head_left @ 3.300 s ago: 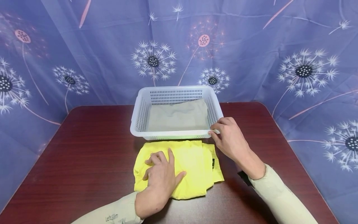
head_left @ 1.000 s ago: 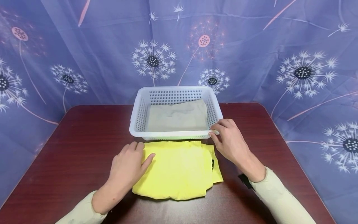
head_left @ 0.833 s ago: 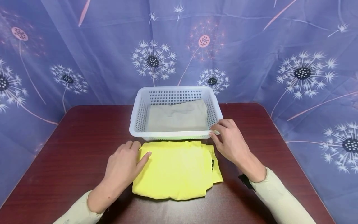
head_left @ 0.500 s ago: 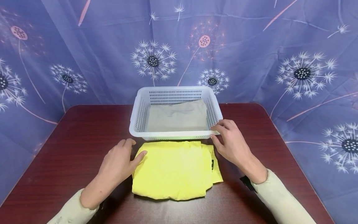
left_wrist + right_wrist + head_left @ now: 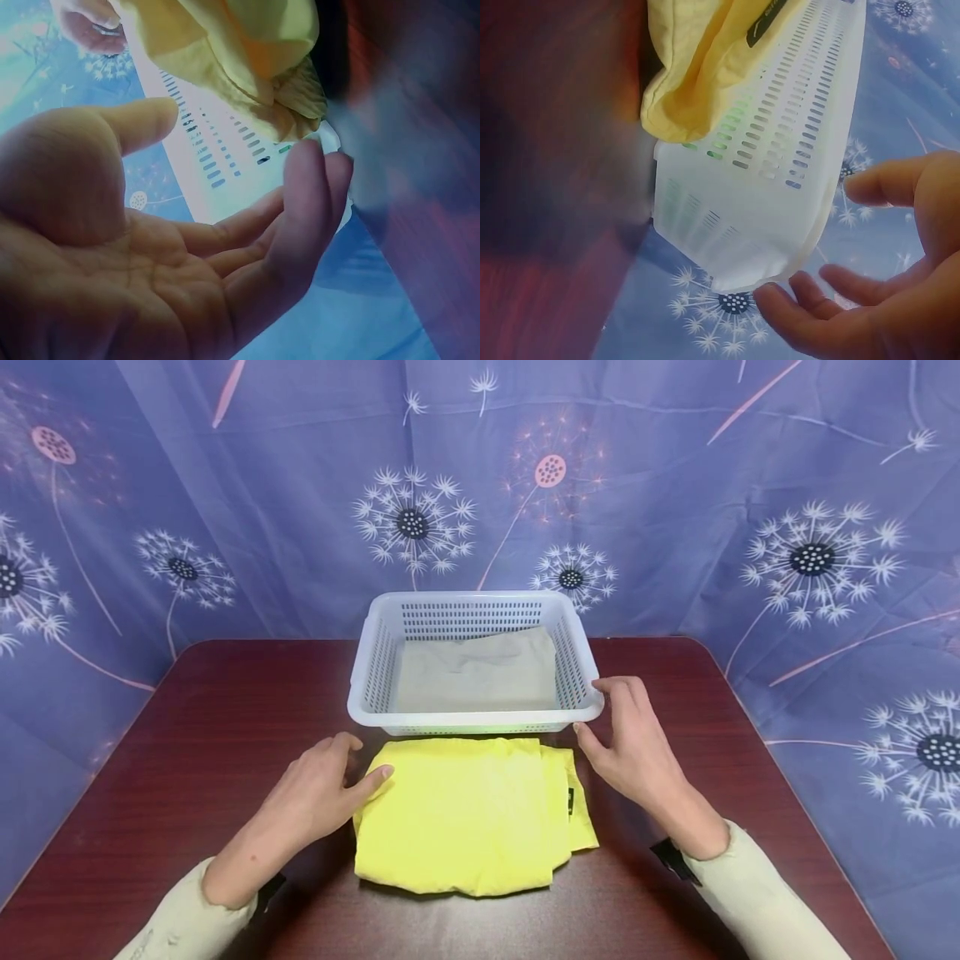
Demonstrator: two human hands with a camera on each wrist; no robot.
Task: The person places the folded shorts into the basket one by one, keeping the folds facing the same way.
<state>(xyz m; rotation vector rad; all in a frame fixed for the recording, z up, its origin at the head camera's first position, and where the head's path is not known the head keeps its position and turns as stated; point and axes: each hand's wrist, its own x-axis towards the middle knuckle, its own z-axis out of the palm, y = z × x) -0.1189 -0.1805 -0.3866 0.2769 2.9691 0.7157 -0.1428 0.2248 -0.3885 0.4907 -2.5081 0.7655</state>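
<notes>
A folded yellow garment point(image 5: 457, 814) with a small black label at its right side lies flat in front of a white slotted plastic basket point(image 5: 480, 720). Inside the basket is a folded grey cloth point(image 5: 480, 672). My left hand point(image 5: 311, 789) hovers at the garment's left edge, thumb over its upper left corner in the head view. In the left wrist view its fingers are relaxed, with nothing between them and the thumb. Beside the basket's front right corner, my right hand point(image 5: 633, 743) has thumb and fingers spread, the fingertips right at the rim in the right wrist view.
The dark red wooden table point(image 5: 247, 710) extends to both sides of the basket. Behind it hangs a blue curtain point(image 5: 300, 468) printed with dandelions. Both forearms wear pale sleeves, with a dark strap point(image 5: 675, 860) at the right wrist.
My left hand has moved off the middle of the yellow garment to its left edge. My right hand has let go of the basket's rim and shifted slightly right. Garment and basket stay put.
</notes>
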